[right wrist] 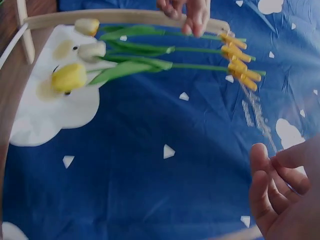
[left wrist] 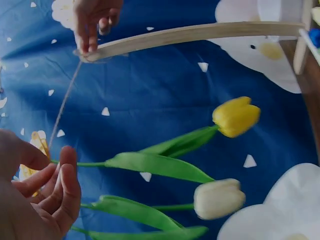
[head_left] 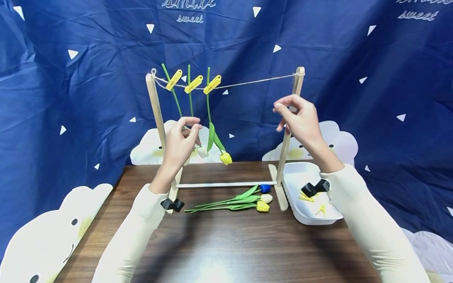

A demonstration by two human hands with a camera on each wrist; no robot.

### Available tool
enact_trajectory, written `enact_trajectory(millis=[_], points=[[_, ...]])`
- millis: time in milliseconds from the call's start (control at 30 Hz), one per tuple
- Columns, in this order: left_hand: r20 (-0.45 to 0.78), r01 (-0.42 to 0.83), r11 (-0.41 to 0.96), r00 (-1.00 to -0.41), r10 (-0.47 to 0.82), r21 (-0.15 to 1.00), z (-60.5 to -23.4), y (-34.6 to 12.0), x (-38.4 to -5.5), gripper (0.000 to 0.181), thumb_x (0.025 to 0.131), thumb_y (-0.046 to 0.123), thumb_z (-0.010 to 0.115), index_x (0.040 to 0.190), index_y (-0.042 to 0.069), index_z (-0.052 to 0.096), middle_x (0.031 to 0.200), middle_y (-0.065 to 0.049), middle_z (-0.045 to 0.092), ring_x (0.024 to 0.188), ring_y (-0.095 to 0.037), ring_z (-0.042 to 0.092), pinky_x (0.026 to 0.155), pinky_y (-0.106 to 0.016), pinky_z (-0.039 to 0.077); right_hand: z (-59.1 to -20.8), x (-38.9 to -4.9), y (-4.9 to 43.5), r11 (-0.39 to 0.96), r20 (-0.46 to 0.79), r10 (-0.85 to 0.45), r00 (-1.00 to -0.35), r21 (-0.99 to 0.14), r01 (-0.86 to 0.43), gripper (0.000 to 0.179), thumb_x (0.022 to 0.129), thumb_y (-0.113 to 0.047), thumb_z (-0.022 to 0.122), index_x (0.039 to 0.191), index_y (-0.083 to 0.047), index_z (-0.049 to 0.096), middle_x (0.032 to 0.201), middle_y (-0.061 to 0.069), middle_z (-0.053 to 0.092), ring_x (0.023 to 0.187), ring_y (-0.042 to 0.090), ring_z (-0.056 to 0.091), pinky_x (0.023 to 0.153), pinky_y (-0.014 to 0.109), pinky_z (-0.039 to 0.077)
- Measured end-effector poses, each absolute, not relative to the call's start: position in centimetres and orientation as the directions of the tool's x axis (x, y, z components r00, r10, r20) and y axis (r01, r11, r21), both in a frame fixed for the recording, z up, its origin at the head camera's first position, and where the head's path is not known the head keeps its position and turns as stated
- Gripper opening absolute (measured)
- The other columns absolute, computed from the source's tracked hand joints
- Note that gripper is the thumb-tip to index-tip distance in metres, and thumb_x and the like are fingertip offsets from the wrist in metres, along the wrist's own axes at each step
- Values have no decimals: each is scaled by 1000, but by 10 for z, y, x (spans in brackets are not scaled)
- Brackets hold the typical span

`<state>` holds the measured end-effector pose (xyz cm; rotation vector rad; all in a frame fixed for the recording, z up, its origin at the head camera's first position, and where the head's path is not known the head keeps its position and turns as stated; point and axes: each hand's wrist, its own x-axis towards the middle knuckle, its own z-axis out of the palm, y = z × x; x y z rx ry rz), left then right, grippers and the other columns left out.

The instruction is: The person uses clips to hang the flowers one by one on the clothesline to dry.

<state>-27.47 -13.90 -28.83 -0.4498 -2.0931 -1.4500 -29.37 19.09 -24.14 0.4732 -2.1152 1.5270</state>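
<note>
Three artificial tulips hang heads down from a twine line (head_left: 255, 81), each stem clipped by a yellow clothespin (head_left: 212, 84). The rightmost is a yellow tulip (head_left: 225, 158), beside it a white tulip (head_left: 203, 151). My left hand (head_left: 179, 142) hides the third tulip (right wrist: 87, 27) in the head view; its fingers are loosely bent in front of the stems, with nothing in them. Near the upper part of the right post (head_left: 284, 153), my right hand (head_left: 302, 120) is raised with loosely curled fingers, thumb close to forefinger, no object showing between them.
Blue (head_left: 264, 188), white (head_left: 266, 198) and yellow (head_left: 262, 206) tulips lie on the brown table (head_left: 219, 236) before the frame's white crossbar (head_left: 226, 184). At right, a white tub (head_left: 299, 179) contains yellow clothespins (head_left: 321, 210). A blue curtain (head_left: 244, 43) hangs behind.
</note>
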Motion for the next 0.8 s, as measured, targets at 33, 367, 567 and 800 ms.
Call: enact_trajectory(millis=[33, 367, 567, 800], points=[[601, 551, 373, -799, -24, 747, -293, -142, -273, 21, 106, 13, 59, 120, 4, 72, 104, -16, 79, 54, -7, 65, 47, -19, 41, -245, -293, 196, 327, 567, 8, -824, -780, -533, 26, 103, -28, 72, 110, -3, 73, 92, -5, 76, 48, 10, 67, 42, 26, 51], [529, 507, 451, -844, 86, 735, -345, -162, -263, 17, 106, 11, 62, 113, 2, 75, 93, -18, 77, 61, -20, 68, 53, -20, 46, -285, -296, 258, 474, 507, 63, -860, -773, -421, 25, 105, -26, 70, 113, -2, 71, 85, -25, 72, 48, 6, 66, 41, 25, 50], [450, 465, 496, -879, 158, 733, -385, -167, -263, 15, 105, 7, 62, 110, 4, 76, 90, -12, 76, 64, -16, 67, 58, -21, 51, -310, -300, 289, 594, 440, 62, -896, -737, -321, 31, 107, -34, 66, 115, -4, 71, 87, -24, 70, 52, 5, 67, 43, 26, 51], [321, 412, 547, -911, 258, 729, -430, -170, -274, 16, 102, 4, 59, 108, 4, 74, 87, -11, 74, 65, -24, 70, 59, -24, 55, -343, -315, 313, 773, 354, -124, -927, -552, -314, 27, 108, -28, 62, 110, -4, 73, 100, 16, 77, 55, 15, 70, 54, 23, 48]])
